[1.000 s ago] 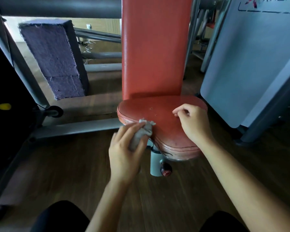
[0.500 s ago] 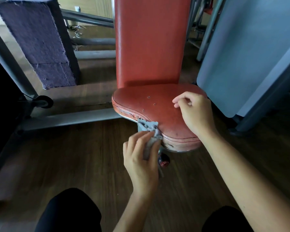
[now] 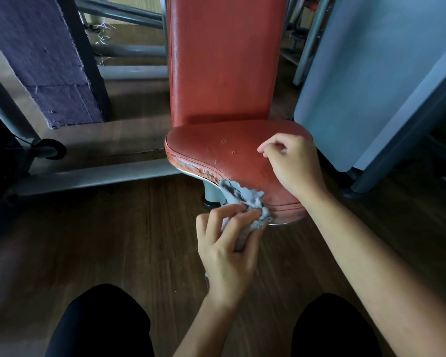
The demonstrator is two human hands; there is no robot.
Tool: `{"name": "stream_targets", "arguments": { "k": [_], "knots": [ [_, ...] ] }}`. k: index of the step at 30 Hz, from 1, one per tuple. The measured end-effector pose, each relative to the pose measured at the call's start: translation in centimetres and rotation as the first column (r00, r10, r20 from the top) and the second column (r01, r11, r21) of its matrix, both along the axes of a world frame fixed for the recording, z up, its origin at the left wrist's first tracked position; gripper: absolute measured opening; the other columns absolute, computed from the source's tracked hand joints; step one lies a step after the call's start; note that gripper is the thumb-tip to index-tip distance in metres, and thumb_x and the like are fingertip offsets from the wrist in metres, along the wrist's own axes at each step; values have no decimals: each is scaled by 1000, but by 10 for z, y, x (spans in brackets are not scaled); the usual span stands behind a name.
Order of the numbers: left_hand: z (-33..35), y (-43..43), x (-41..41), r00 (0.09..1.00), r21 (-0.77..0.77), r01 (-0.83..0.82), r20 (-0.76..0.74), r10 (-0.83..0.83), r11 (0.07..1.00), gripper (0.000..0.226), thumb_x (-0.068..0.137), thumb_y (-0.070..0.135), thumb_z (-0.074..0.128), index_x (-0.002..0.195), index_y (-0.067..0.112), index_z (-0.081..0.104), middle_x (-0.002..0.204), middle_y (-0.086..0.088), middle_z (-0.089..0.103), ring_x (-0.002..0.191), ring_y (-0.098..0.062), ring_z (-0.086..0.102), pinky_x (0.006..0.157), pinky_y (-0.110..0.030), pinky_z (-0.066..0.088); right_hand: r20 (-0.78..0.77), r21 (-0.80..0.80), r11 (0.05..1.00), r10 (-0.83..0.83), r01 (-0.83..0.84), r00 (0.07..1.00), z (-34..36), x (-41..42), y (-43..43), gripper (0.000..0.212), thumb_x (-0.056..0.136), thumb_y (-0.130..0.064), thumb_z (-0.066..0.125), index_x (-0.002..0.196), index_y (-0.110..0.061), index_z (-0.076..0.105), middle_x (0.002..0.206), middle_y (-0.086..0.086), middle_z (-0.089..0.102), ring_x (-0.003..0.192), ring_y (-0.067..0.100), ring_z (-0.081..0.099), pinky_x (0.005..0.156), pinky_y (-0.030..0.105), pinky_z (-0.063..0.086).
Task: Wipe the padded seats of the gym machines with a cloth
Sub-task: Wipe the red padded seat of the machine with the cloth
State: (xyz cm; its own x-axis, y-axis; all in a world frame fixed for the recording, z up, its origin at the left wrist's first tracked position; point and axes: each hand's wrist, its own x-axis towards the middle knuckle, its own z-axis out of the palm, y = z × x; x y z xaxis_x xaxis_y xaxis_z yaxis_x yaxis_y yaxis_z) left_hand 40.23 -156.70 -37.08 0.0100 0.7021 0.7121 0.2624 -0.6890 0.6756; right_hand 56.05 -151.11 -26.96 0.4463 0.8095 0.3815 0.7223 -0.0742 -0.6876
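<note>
left hand [image 3: 227,256] grips cloth [image 3: 243,199], slid right along seat [image 3: 211,150] edge | right hand [image 3: 294,168] curled, unmoved

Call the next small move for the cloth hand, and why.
Probably drag the cloth leftward along the seat's front rim. The left hand grips it bunched against the near front edge, and the rim further left looks scuffed and dark. The right hand rests on the seat top, clear of that path.

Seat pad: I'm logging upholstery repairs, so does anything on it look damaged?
Yes. The red seat pad has several small punctures on top, and its rim is scuffed dark right beside where the left hand holds the cloth.
</note>
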Motion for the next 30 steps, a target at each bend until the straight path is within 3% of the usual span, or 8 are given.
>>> {"name": "stream_targets", "arguments": {
  "k": [6,8,12,17,19,21,26,30],
  "knots": [
    [-2,3,8,983,-157,-21,177,49,987,15,88,26,75,98,14,76,104,5,63,100,-24,61,81,-41,51,-19,7,1000,-21,21,1000,0,0,0,22,88,-14,57,85,-14,79,75,-4,73,77,9,67,67,15,46],
    [-1,-3,13,974,-200,-14,220,59,980,14,87,24,77,98,14,75,103,5,63,100,-23,61,81,-42,52,-21,7,1000,-19,20,1000,0,0,0,22,88,-13,57,85,-14,79,75,-4,73,76,9,67,64,13,45],
    [0,-12,11,994,-127,-1,106,15,992,14,83,20,82,96,14,78,103,1,65,94,-24,60,82,-27,45,-28,0,1000,-11,11,1000,0,1,-2,21,88,-13,58,85,-14,79,76,-4,73,72,4,64,61,7,43],
    [-2,20,5,970,-236,-42,223,96,971,12,87,20,76,99,16,74,104,4,63,97,-24,62,76,-49,52,-37,-21,1000,-24,23,999,-1,-1,-1,21,87,-15,59,84,-17,79,75,-7,73,72,4,64,61,12,44],
    [1,2,7,982,-186,11,187,24,982,12,87,21,76,98,15,74,103,3,63,96,-23,61,76,-46,51,-32,-34,999,-19,18,999,-1,-1,1,21,87,-16,59,84,-18,80,76,-6,73,68,4,61,61,18,43],
    [0,-7,5,991,-134,47,127,-29,990,14,87,25,76,95,14,75,103,4,64,97,-20,60,77,-43,49,-43,-41,999,-14,12,999,0,-1,1,21,87,-17,59,84,-19,80,77,-8,73,68,2,61,59,14,41],
    [-6,29,-1,970,-256,19,239,44,967,12,87,18,75,98,16,73,104,4,65,101,-22,64,81,-51,53,-15,-62,998,25,-26,1000,-1,-2,0,20,89,-17,60,89,-16,79,71,-16,65,70,0,58,63,13,39],
    [-4,-4,2,981,-192,111,176,-77,975,12,87,26,74,99,21,74,104,8,64,101,-21,62,80,-44,52,14,-99,994,38,-37,999,0,-2,1,20,91,-19,59,94,-20,79,95,-7,67,88,6,60,75,14,42]
  ]
}}
